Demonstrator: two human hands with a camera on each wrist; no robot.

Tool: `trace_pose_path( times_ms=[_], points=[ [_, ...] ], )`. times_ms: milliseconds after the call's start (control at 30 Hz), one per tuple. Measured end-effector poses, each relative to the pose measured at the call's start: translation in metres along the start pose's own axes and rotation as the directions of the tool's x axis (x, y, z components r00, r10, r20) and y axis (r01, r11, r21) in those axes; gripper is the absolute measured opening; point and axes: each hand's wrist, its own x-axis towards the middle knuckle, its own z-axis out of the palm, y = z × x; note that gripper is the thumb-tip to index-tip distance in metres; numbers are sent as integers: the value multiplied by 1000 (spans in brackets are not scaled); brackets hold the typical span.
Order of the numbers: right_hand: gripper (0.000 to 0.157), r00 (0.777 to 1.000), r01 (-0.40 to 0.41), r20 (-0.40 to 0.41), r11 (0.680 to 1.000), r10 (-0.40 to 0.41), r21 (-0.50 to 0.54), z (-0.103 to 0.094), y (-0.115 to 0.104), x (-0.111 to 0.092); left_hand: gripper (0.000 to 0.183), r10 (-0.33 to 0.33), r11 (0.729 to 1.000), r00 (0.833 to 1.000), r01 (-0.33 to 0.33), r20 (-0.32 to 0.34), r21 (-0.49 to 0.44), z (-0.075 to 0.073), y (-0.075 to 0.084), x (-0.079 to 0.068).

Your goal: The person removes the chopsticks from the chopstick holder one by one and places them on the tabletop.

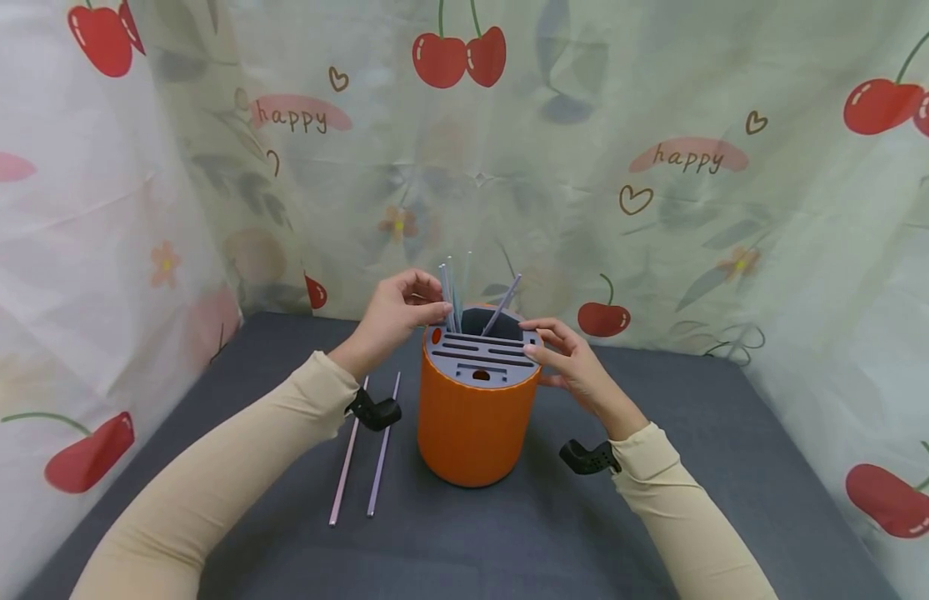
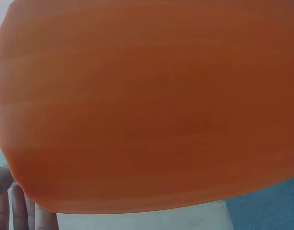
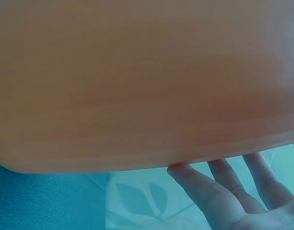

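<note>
An orange round desk organizer (image 1: 471, 425) with a grey slotted top stands upright on the table. Several thin pale-blue sticks (image 1: 457, 296) lean in its rear opening, with a purple stick (image 1: 501, 304) slanting right beside them. At the left rim, my left hand (image 1: 404, 308) pinches among the blue sticks with thumb and fingertips; exactly which stick is hard to see. My right hand (image 1: 572, 362) holds the organizer's right side, thumb on the top edge. In the right wrist view the fingers (image 3: 199, 184) reach along the orange wall. The orange wall (image 2: 147, 105) fills most of the left wrist view.
On the dark grey tablecloth (image 1: 284, 533), left of the organizer, lie a pink stick (image 1: 347, 462) and a purple stick (image 1: 383, 454), roughly side by side. A cherry-printed curtain (image 1: 509, 183) encloses the table at the back and sides.
</note>
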Motion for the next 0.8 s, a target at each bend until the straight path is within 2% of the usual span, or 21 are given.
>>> trace_pose_path(
  times_ms=[200, 267, 367, 467, 567, 633, 700, 733, 800],
  points=[
    [30, 1000, -1, 2, 1000, 1, 9, 0, 1, 1, 18, 11, 1000, 1000, -11, -2, -26, 1, 5, 1],
    [31, 1000, -2, 2, 1000, 2, 10, 0, 1, 1, 16, 43, 998, 999, -43, -8, -43, 0, 10, 2],
    [30, 1000, -5, 1, 1000, 5, 13, 0, 1, 1, 15, 135, 987, 990, -138, -36, -86, -6, 26, 5],
    [30, 1000, -6, -1, 1000, 6, 13, 1, 0, 0, 17, 262, 947, 960, -276, -104, -162, -20, 52, 8],
    [31, 1000, -3, 0, 1000, 3, 11, 0, -1, 0, 22, 354, 865, 909, -408, -219, -292, -39, 81, 9],
    [31, 1000, -2, 0, 1000, 2, 8, 0, -1, -1, 27, 368, 809, 880, -462, -299, -363, -54, 95, 8],
    [32, 1000, 0, 4, 1000, 0, 1, 0, -1, -1, 35, 341, 779, 868, -475, -360, -409, -68, 102, 5],
    [32, 1000, -2, 3, 1000, 2, 2, 0, -1, -1, 39, 319, 778, 869, -468, -377, -420, -75, 102, 4],
    [32, 1000, -5, 1, 1000, 5, 2, 1, -1, -1, 47, 264, 806, 888, -417, -376, -420, -86, 96, 2]
  ],
)
